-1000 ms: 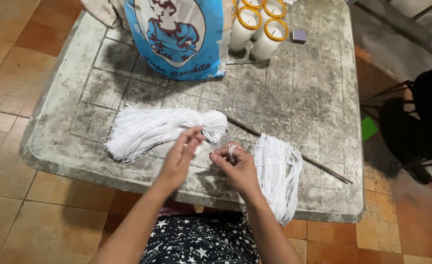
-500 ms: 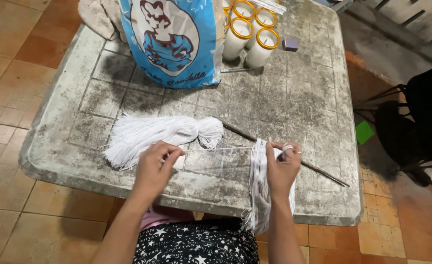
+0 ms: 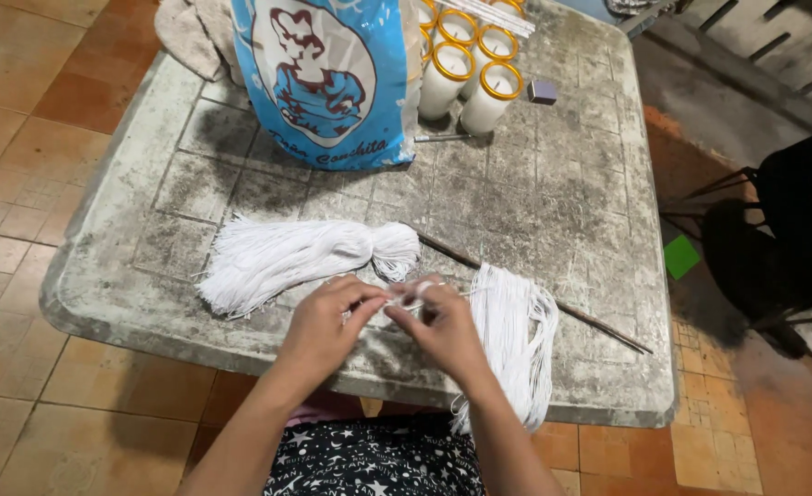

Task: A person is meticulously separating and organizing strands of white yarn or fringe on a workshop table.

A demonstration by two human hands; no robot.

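Holding: your left hand (image 3: 323, 321) and right hand (image 3: 442, 329) meet near the table's (image 3: 571, 211) front edge, fingers pinched shut on a thin white string (image 3: 404, 301) stretched between them.
Loose strings: a flat hank of white strings (image 3: 516, 340) lies just right of your right hand, its ends hanging over the front edge.
Tied bundle: a bound white tassel bundle (image 3: 300, 257) lies just beyond your left hand, towards the left edge.
Stick: a thin dark stick (image 3: 599, 321) runs slantwise behind the hank towards the front right corner.
Package: a blue plastic bag (image 3: 328, 78) with a printed figure stands at the far edge.
Candles: white candles in yellow-rimmed glasses (image 3: 479, 87) stand beside the bag.
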